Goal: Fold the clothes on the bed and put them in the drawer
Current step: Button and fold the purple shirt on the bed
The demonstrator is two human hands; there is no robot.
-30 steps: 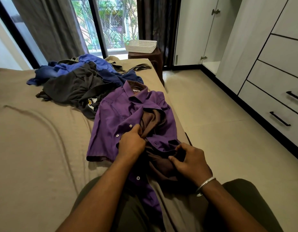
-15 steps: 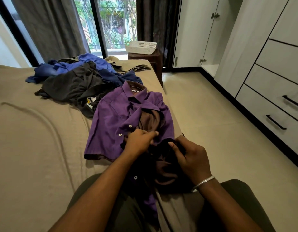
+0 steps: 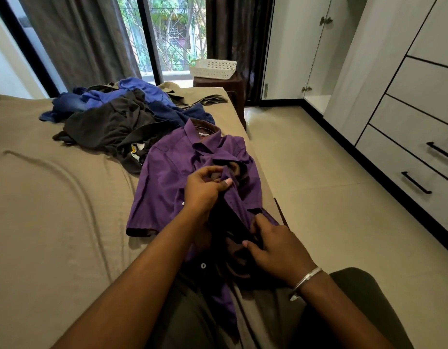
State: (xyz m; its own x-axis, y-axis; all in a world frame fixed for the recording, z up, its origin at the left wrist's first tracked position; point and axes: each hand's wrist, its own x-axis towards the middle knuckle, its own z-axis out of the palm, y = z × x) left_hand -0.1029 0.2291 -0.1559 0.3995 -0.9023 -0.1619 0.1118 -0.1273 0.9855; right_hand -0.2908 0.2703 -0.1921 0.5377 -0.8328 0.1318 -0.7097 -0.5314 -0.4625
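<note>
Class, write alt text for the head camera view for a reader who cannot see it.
Both hands work on a purple shirt spread on a tan bed: the left hand pinches its front edge, the right hand grips the fabric lower down. Unfolded dark and blue clothes are piled behind; closed drawers stand at right.

Purple shirt (image 3: 172,172) collar label: text illegible.
</note>
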